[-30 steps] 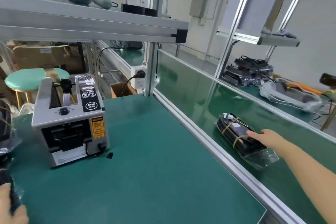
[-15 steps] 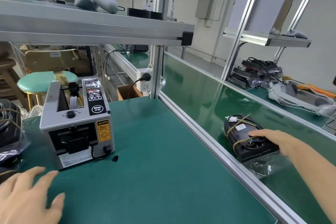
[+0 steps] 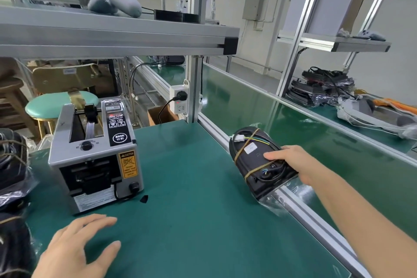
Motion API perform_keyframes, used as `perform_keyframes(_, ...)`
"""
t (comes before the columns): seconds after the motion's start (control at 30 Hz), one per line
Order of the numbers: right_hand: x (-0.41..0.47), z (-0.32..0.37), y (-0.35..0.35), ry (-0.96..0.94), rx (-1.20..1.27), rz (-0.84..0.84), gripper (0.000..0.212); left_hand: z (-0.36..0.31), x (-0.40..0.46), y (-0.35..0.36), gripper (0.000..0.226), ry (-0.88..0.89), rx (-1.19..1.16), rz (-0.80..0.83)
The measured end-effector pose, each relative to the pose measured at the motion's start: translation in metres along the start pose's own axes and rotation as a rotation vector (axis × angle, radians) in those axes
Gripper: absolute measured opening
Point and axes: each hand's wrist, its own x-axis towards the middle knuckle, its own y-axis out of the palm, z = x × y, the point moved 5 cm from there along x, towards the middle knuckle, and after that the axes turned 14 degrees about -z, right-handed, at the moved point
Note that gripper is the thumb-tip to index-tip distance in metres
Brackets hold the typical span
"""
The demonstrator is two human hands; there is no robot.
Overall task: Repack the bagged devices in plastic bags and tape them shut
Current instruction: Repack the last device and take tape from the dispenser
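Your right hand [image 3: 295,162] is gripping the bagged device [image 3: 259,162] at right of centre, above the rail [image 3: 316,223]. Your left hand [image 3: 76,248] is hovering spread, lower left. Bagged devices [image 3: 11,165] are being cut off at the left edge.

The left hand [image 3: 76,248] and dark bagged bundles [image 3: 12,165] are cut off by the frame's edges.

Two hands [image 3: 76,248], one held bagged device [image 3: 259,162], one tape dispenser [image 3: 96,153], one green stool [image 3: 61,106]
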Motion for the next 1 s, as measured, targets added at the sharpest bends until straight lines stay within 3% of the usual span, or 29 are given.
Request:
perform_keyframes(0.17, 0.005, -0.003, 0.013, -0.098, 0.144, -0.04, 0.031, -0.001, -0.004, 0.006, 0.048, 0.037, -0.095, 0.084)
perform_keyframes(0.33, 0.015, -0.022, 0.004, 0.08, 0.24, -0.054, 0.026, 0.011, -0.004, 0.018, 0.036, 0.028, -0.1, 0.118)
perform_keyframes(0.47, 0.006, -0.03, 0.004, 0.118, 0.318, -0.031, 0.022, 0.003, -0.002, 0.014, 0.045, 0.063, -0.125, 0.103)
perform_keyframes(0.57, -0.02, -0.022, 0.017, 0.075, 0.458, 0.11, 0.021, -0.002, 0.001, 0.019, 0.06, -0.037, -0.163, 0.067)
perform_keyframes(0.73, -0.087, 0.001, 0.058, 0.005, 0.584, 0.337, 0.046, -0.04, -0.001, 0.024, 0.04, -0.236, -0.511, 0.116)
perform_keyframes(0.83, -0.127, 0.008, 0.086, -0.07, 0.605, 0.449, 0.05, -0.054, 0.0, 0.016, 0.063, -0.312, -0.717, 0.095)
perform_keyframes(1.0, -0.182, 0.007, 0.131, -0.224, 0.618, 0.64, 0.052, -0.074, 0.006, -0.002, 0.09, -0.294, -0.924, 0.121)
